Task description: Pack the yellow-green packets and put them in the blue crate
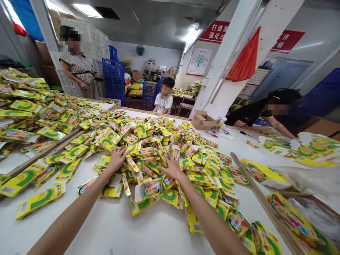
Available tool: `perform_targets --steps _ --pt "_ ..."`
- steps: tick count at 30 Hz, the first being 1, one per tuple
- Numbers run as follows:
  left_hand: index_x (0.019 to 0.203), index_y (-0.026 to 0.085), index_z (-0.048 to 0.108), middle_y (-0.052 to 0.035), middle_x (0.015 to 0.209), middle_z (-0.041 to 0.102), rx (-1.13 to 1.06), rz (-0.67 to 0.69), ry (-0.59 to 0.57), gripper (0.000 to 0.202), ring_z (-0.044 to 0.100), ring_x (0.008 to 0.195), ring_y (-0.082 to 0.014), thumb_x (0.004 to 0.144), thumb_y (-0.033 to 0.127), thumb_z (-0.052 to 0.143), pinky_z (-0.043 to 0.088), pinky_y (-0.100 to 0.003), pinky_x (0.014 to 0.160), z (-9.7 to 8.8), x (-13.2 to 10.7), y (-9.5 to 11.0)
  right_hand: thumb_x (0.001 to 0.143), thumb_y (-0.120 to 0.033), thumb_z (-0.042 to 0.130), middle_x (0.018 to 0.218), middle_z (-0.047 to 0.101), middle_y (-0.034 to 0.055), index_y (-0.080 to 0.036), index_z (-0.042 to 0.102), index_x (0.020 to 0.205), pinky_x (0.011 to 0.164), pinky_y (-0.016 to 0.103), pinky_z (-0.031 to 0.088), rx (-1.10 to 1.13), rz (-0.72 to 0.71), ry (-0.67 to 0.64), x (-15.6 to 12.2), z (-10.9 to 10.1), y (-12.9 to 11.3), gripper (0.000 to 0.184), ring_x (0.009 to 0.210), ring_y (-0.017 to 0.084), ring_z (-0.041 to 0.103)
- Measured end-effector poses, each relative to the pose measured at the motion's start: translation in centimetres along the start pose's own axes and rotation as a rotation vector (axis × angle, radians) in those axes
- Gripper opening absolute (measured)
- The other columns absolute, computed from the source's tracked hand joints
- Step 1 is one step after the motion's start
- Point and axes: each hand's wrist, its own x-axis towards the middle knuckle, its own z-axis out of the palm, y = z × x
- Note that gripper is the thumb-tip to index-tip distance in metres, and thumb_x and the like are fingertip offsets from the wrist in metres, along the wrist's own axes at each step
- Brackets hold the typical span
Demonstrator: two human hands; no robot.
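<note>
A big heap of small yellow-green packets [159, 148] covers the middle of a white table [111, 226]. My left hand [117, 158] lies on the heap's left side with fingers spread, resting on the packets. My right hand [171, 166] reaches into the middle of the heap, fingers apart and flat on the packets. Neither hand visibly grips a packet. Both forearms stretch out from the bottom edge.
Flat yellow cartons [29, 117] are piled at the left behind a wooden strip. A wooden rail [255, 191] runs at the right beside larger cartons [292, 216]. A brown box [203, 120] stands at the far side. One person sits right [265, 111], another sits behind [164, 97], a third stands left [77, 67].
</note>
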Motion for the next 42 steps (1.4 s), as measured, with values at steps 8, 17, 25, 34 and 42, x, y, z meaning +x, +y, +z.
perform_targets --steps 8,17,25,34,42 --pt "0.129 0.025 0.052 -0.0048 0.136 0.052 -0.109 0.014 -0.112 0.048 0.031 0.135 -0.0265 0.09 0.049 0.037 0.015 -0.05 0.114 0.7 -8.4 5.7 0.077 -0.056 0.059 0.131 0.051 0.0105 -0.022 0.059 0.121 0.09 0.035 0.043 0.108 -0.116 0.107 -9.8 -0.9 -1.5 0.056 0.115 0.028 0.052" --pt "0.12 0.02 0.056 -0.0098 0.127 0.056 -0.194 0.012 0.084 0.042 0.046 0.123 -0.028 0.085 0.042 0.048 0.034 -0.046 0.106 -6.0 -13.2 11.7 0.09 -0.037 0.044 0.098 0.068 0.0085 -0.019 0.067 0.091 0.086 0.037 0.044 0.184 -0.001 0.445 -20.6 -3.5 -2.9 0.029 0.095 0.024 0.06" --pt "0.122 0.023 0.043 -0.0108 0.119 0.057 -0.74 -0.08 -0.127 0.047 0.058 0.106 -0.0243 0.081 0.038 0.06 0.051 -0.036 0.085 -4.3 -29.5 23.2 0.087 -0.033 0.053 0.107 0.063 0.009 -0.025 0.063 0.105 0.093 0.045 0.042 0.323 -0.045 0.599 -31.6 0.7 -12.2 0.022 0.104 0.027 0.055" --pt "0.121 0.023 0.039 -0.0095 0.108 0.065 -1.103 -0.166 -0.353 0.041 0.063 0.1 -0.022 0.085 0.037 0.053 0.05 -0.038 0.087 -0.8 -33.8 25.6 0.087 -0.027 0.052 0.118 0.057 0.0105 -0.025 0.051 0.117 0.093 0.045 0.046 0.678 0.094 0.626 -37.9 3.0 -11.9 0.03 0.11 0.026 0.054" --pt "0.131 0.026 0.028 -0.0092 0.118 0.057 -1.017 -0.084 -0.448 0.05 0.06 0.106 -0.019 0.086 0.027 0.048 0.047 -0.038 0.094 1.5 -35.1 26.1 0.084 -0.027 0.054 0.1 0.064 0.0053 -0.025 0.045 0.123 0.078 0.034 0.054 0.966 0.135 0.52 -39.3 3.6 -9.2 0.04 0.088 0.02 0.066"
